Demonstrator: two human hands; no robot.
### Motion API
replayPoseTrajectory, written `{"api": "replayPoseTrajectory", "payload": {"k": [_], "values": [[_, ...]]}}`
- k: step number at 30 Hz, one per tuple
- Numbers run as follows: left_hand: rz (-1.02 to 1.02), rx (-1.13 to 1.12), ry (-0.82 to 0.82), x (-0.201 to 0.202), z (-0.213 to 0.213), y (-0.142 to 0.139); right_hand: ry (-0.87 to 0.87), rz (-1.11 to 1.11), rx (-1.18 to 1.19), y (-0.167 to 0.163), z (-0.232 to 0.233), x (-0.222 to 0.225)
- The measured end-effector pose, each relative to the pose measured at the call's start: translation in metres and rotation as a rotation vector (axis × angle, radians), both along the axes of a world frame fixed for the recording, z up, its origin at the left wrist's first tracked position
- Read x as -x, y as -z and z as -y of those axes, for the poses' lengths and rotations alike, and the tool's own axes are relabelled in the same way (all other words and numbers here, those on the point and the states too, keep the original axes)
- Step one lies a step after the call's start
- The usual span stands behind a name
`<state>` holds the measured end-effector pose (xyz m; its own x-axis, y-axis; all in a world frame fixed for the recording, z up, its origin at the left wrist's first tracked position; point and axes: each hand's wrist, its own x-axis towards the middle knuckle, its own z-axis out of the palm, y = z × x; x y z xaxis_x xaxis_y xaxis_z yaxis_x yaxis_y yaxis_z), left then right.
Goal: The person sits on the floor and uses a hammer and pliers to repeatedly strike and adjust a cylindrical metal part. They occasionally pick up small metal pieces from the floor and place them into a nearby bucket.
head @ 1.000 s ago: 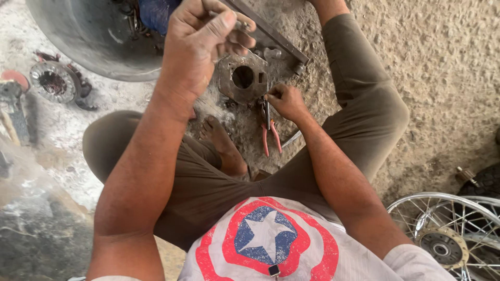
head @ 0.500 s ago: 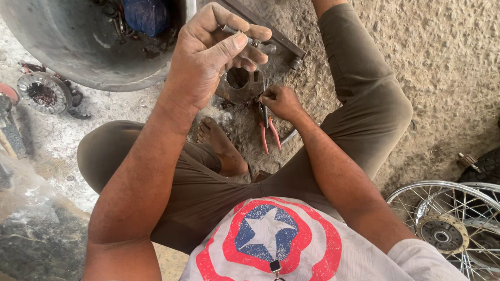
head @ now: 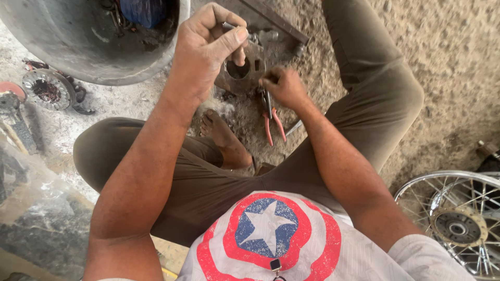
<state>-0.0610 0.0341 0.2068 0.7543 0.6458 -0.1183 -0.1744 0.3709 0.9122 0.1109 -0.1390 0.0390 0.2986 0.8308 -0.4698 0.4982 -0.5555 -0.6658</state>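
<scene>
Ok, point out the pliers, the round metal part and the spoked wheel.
pliers (head: 274,125), head view, on the red handles.
round metal part (head: 249,73), head view, on its flat face beside the centre hole.
spoked wheel (head: 458,229), head view, on its hub.

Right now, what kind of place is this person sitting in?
Probably a roadside or floor-level motorcycle repair workshop. A spoked wheel lies on the dirt ground, a greasy round metal part sits under the left hand, and the right hand grips red-handled pliers. A big metal tub holds oily bits.

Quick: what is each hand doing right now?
Left hand: closed, pinching a small metal part.
Right hand: closed on red-handled pliers.
</scene>
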Motion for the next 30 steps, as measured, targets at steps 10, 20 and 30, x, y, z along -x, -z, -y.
{"api": "replayPoseTrajectory", "payload": {"k": [10,20,30], "values": [[-0.057,0.012,0.082,-0.004,0.006,0.03,0.091,0.006,0.043,0.014,0.009,-0.011],[-0.327,-0.125,0.067,-0.001,0.013,0.053,0.069,0.037,0.128,0.022,0.015,-0.009],[-0.036,0.025,0.123,-0.005,-0.003,0.012,-0.604,0.263,0.224,0.062,0.027,0.038]]}}
